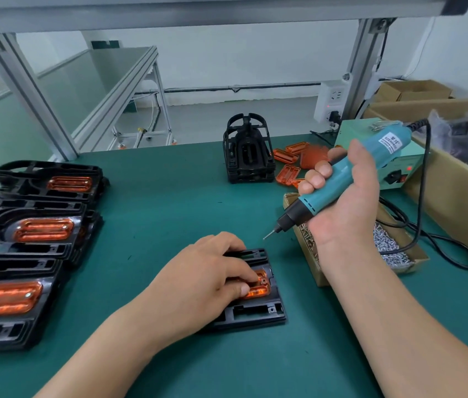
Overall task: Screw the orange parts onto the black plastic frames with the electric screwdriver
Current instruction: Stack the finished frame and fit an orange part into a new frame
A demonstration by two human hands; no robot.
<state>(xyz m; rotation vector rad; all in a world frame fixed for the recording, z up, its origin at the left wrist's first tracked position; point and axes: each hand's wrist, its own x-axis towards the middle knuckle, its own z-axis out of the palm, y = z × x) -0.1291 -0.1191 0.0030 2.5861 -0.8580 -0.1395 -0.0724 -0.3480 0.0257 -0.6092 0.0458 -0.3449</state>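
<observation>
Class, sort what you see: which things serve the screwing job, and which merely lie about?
Job: electric screwdriver in right hand, black frame and orange part under left hand, screws, spare orange parts.
Lying about: cardboard box, wall socket.

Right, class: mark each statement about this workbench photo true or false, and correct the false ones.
1. The right hand grips the electric screwdriver. True.
2. The left hand rests on the orange part seated in the black frame. True.
3. The screwdriver is driving into the orange part. False: its bit hangs in the air, apart from the part.
4. Other frames with orange parts lie on the person's right. False: the fitted frames lie on the left of the green mat.
5. An open box of screws sits by the right hand. True.
</observation>
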